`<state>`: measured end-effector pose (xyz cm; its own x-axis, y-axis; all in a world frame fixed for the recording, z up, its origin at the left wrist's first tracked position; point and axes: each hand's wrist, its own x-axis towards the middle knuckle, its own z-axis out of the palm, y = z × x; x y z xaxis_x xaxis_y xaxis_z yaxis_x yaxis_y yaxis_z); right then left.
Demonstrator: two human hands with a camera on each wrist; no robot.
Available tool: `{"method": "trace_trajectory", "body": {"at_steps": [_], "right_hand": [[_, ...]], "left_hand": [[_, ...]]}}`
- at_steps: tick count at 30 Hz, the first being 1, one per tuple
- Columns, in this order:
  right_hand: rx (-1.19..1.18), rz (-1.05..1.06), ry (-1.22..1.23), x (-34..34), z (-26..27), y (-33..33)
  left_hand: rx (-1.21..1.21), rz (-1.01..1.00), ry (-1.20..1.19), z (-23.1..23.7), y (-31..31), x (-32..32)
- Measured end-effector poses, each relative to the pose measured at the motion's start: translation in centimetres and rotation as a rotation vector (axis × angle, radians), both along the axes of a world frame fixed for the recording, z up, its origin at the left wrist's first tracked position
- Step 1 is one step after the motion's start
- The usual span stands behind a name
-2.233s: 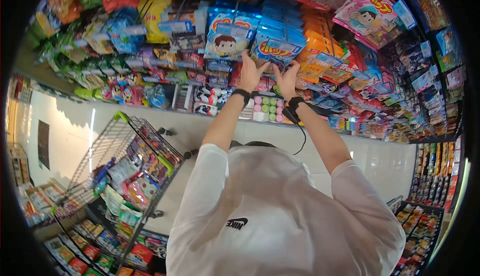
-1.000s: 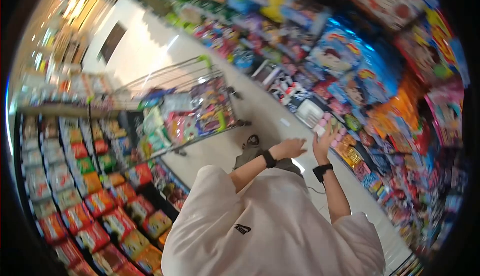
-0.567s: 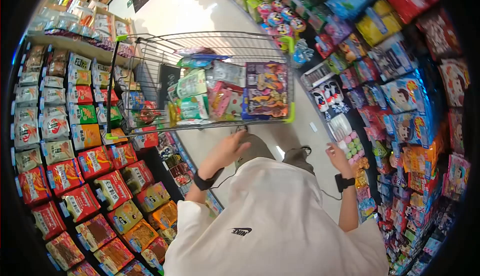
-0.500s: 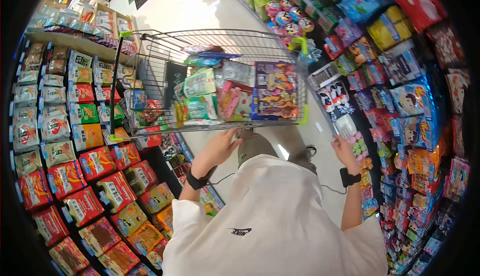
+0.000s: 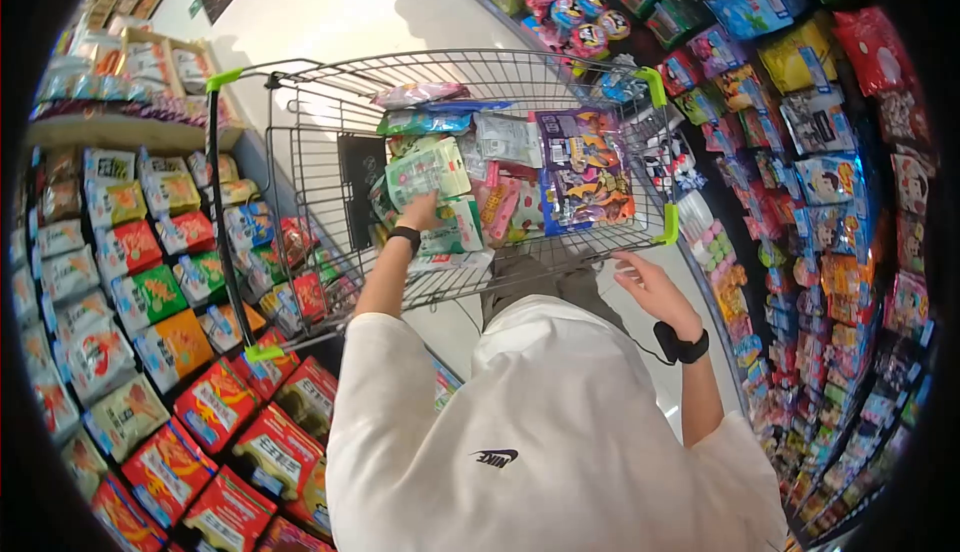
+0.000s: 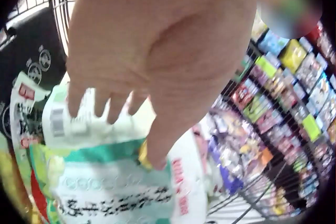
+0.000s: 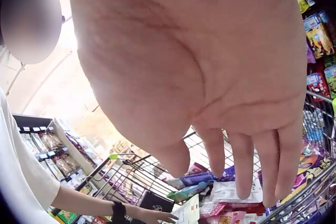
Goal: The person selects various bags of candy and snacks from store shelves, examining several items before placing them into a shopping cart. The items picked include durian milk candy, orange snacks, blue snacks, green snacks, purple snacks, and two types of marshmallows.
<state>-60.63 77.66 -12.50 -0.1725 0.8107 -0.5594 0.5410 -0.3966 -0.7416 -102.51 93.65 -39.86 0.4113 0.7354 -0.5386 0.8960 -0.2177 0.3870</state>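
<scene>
My left hand [image 5: 421,214] reaches down into the shopping cart [image 5: 400,64], over a pale green snack bag [image 5: 427,174]. In the left wrist view its spread fingers [image 6: 113,109] overlap that bag, with the thumb pointing down above a green and white bag [image 6: 113,182] with dark lettering. My right hand [image 5: 655,290] hangs by the cart's near right corner, fingers loosely extended and holding nothing. Purple candy packs [image 5: 588,170] lie at the right of the cart, beside pink packs [image 5: 497,207] and a silvery bag [image 5: 508,139].
Shelves of bagged snacks [image 5: 215,407] rise on the left, close to the cart. On the right stands a long rack of hanging candy bags [image 5: 828,180]. Round patterned packs [image 5: 590,27] are stacked beyond the cart, and pale floor [image 5: 340,12] runs ahead.
Both hands have left the blue candy bags on the rack. The view has swung left to the cart, which now lies nearer, and the left hand has moved into it.
</scene>
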Motion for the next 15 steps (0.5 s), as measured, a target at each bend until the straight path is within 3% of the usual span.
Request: {"method": "trace_trajectory", "body": {"at_steps": [3,6,8,10,12,14,15], "right_hand": [[-0.001,-0.084,-0.058,0.1,0.5,-1.2],[0.002,-0.173,-0.097,0.1,1.1,-2.4],[0.017,-0.227,-0.104,-0.2,1.3,-3.0],[-0.019,-0.277,-0.094,-0.5,1.9,-3.7],[-0.018,-0.328,-0.061,-0.6,1.7,-4.7],[-0.014,-0.386,-0.023,-0.8,1.1,-5.5],[-0.033,-0.379,-0.024,-0.8,0.8,-6.1]], "left_hand": [[0.082,-0.022,0.113,1.0,-0.6,1.9],[-0.048,-0.053,0.027,-1.4,-0.9,1.4],[0.015,-0.056,-0.017,-1.1,-1.6,1.4],[-0.266,-0.211,-0.013,-0.3,-1.8,1.4],[-0.339,-0.223,-0.038,1.1,-3.1,1.2],[0.182,-0.246,-0.219,3.6,-4.0,1.7],[0.292,-0.278,-0.208,4.2,-3.6,2.2]]}}
